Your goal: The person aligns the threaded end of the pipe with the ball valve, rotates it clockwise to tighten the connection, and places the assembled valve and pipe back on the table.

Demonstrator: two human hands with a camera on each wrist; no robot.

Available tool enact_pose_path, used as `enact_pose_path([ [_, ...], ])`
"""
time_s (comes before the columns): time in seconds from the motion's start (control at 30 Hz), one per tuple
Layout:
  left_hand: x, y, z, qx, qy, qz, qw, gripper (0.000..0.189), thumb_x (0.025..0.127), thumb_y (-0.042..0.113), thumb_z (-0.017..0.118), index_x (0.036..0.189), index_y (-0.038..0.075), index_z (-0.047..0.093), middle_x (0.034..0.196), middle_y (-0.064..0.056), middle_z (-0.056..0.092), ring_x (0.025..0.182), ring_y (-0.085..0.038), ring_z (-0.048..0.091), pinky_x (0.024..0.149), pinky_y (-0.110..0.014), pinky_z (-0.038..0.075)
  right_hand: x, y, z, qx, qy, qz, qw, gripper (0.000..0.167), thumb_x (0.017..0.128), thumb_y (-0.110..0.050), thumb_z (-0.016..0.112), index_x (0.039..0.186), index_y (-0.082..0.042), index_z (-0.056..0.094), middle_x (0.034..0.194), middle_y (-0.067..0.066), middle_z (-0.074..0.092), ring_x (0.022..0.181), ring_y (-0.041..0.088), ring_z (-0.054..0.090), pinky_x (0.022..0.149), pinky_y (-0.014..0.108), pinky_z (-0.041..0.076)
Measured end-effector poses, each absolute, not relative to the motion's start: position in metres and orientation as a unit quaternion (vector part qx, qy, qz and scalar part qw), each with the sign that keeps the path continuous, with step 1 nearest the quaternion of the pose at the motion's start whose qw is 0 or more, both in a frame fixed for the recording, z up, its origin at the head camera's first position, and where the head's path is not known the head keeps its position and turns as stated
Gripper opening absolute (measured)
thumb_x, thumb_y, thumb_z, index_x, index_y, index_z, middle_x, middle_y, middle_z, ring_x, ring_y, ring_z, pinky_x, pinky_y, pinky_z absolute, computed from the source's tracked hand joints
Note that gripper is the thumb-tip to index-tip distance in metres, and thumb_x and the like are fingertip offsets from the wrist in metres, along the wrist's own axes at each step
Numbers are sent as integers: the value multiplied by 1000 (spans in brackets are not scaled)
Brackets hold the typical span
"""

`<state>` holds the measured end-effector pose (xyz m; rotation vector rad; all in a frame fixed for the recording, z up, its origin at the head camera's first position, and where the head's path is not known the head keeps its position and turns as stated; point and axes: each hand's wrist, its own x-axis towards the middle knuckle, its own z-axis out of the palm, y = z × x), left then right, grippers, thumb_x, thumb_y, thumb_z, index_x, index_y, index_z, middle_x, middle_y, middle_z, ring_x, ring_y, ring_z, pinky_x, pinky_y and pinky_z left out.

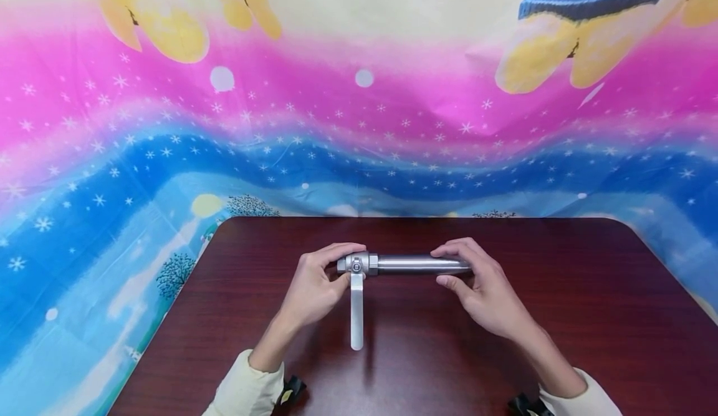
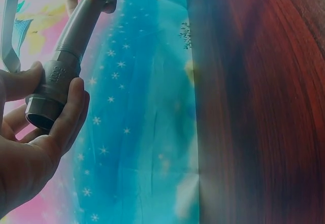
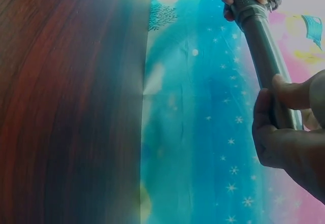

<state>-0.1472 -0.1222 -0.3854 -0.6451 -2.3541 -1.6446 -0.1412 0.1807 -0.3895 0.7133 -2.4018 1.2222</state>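
Note:
In the head view a silver ball valve (image 1: 363, 259) is joined to a straight metal pipe (image 1: 404, 264), held level above the table. Its flat lever handle (image 1: 356, 316) points toward me, square to the pipe. My left hand (image 1: 313, 286) grips the valve body between thumb and fingers. The valve's open, hollow end (image 2: 44, 116) faces the camera in the left wrist view. At the pipe's far right end, my right hand (image 1: 492, 292) curls its thumb and fingers round the tube; the right wrist view shows the thumb (image 3: 292, 93) lying along the pipe.
A dark red-brown wooden table (image 1: 426, 353) with rounded far corners lies beneath both hands. Behind it hangs a pink and blue cloth (image 1: 336, 110) printed with snowflakes. Dark straps (image 1: 291, 391) show at the cream sleeves (image 1: 247, 385).

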Motion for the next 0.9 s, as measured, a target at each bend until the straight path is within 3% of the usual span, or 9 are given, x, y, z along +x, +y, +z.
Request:
enact_pose_path([
  [0.23, -147, -121, -385, -218, -790, -565, 96, 55, 84, -20, 63, 129, 8, 77, 125, -12, 76, 95, -14, 70, 80, -23, 60, -143, 182, -389, 238, -844, 449, 173, 42, 91, 3, 80, 125, -21, 73, 117, -2, 71, 86, 6, 59, 69, 20, 51],
  [0.7, -146, -122, -383, -224, -792, -559, 105, 55, 84, -20, 62, 129, 8, 77, 126, -11, 76, 98, -15, 69, 80, -20, 59, -142, 181, -391, 226, -852, 451, 139, 35, 100, -4, 72, 128, -24, 71, 112, -3, 67, 84, 6, 62, 72, 23, 53],
  [0.9, -146, -122, -383, -225, -793, -557, 107, 55, 84, -19, 62, 129, 8, 77, 126, -11, 77, 98, -15, 69, 80, -22, 60, -140, 180, -390, 241, -850, 448, 139, 47, 93, -3, 80, 134, -23, 68, 127, 1, 62, 95, 7, 54, 62, 22, 47],
])
